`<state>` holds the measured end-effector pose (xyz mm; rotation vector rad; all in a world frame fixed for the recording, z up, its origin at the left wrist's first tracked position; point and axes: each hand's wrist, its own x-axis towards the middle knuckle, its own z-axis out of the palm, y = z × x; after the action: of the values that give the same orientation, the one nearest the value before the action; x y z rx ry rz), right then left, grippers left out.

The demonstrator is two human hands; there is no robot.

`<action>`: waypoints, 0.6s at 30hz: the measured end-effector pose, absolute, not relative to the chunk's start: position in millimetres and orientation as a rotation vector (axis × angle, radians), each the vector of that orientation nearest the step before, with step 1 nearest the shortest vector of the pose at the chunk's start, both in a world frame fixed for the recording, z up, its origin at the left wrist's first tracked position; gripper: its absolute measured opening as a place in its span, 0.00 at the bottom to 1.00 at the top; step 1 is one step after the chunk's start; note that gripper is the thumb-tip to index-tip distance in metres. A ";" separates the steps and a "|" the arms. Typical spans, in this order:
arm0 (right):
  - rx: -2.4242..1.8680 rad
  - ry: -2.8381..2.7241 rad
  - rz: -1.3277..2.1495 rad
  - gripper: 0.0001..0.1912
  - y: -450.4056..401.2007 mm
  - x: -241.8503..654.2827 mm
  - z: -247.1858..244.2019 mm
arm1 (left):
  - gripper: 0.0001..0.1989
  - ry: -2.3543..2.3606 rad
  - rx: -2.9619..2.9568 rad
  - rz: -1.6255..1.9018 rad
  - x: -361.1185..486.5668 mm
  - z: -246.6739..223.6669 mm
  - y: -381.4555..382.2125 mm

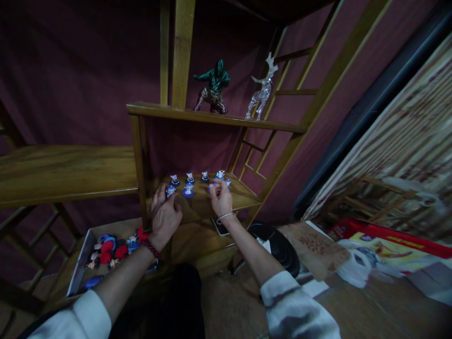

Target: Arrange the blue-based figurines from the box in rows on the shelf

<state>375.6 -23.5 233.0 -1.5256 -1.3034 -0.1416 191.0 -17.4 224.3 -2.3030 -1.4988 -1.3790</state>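
Observation:
On the lower shelf (196, 209) of a wooden rack stand several small figurines in two rows. My left hand (165, 212) is at the front left, its fingers closed around a blue-and-white figurine (170, 191). Beside it a purple-based figurine (188, 189) stands free. My right hand (221, 197) is at the front right, fingertips pinched at a small figurine that they mostly hide. Behind are dark-based figurines (189, 178) and a blue-and-white figurine (219, 174) at the right end of the back row.
Above, a green figure (215, 87) and a clear deer statuette (261, 92) stand on the upper shelf (219, 118). At lower left, an open box (79, 263) holds more figurines. A black round object (278, 245), cardboard (314, 249) and plastic bags (356, 266) lie at right.

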 end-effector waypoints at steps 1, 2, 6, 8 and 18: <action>-1.509 -1.261 -0.179 0.15 -23.7 379.5 233.3 | 0.15 -1.459 -2.299 -1.416 190.6 225.7 -18.7; -1.498 -1.229 -0.213 0.16 -23.3 383.3 233.2 | 0.15 -1.412 -2.300 -1.448 190.3 227.2 -20.2; -1.517 -1.205 -0.290 0.19 -17.6 394.6 228.5 | 0.14 -1.145 -2.425 -1.493 189.6 230.1 -26.2; -1.561 -1.230 -0.316 0.21 -14.0 396.7 225.2 | 0.14 -0.988 -2.554 -1.460 189.5 228.7 -28.0; -1.856 -1.315 -0.183 0.27 -3.8 396.7 219.0 | 0.15 -0.874 -2.880 -1.114 195.1 224.9 -26.2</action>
<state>396.7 -3.8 219.0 -1.8559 -1.3147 -0.1831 195.1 -26.2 224.9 -2.8799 -0.8742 -1.1138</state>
